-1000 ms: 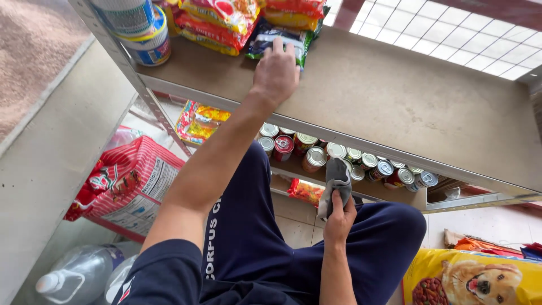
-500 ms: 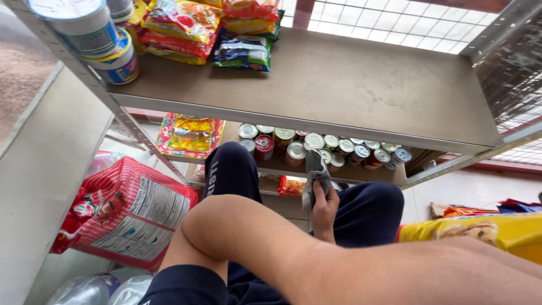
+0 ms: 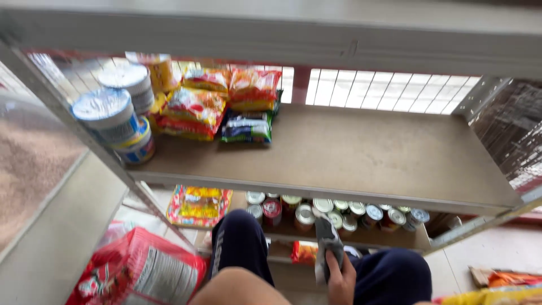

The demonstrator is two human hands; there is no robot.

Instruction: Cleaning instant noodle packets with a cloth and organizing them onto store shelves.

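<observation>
My right hand is low in the head view, between my knees in dark blue trousers, and it grips a crumpled grey cloth. Just beyond the cloth, a row of several tins stands on the lower shelf. Only a bare stretch of my left arm shows at the bottom edge; its hand is out of frame. On the brown shelf board above, red and yellow noodle packets and a dark blue packet lie at the back left.
Stacked round tubs with foil lids stand at the shelf's left front corner beside a grey metal upright. A red printed sack leans at lower left. A yellow packet lies on the lower shelf. A window grille is behind.
My left hand left the dark blue packet on the shelf and the arm dropped out of view. The view tilted up towards the shelf. My right hand kept the cloth.
</observation>
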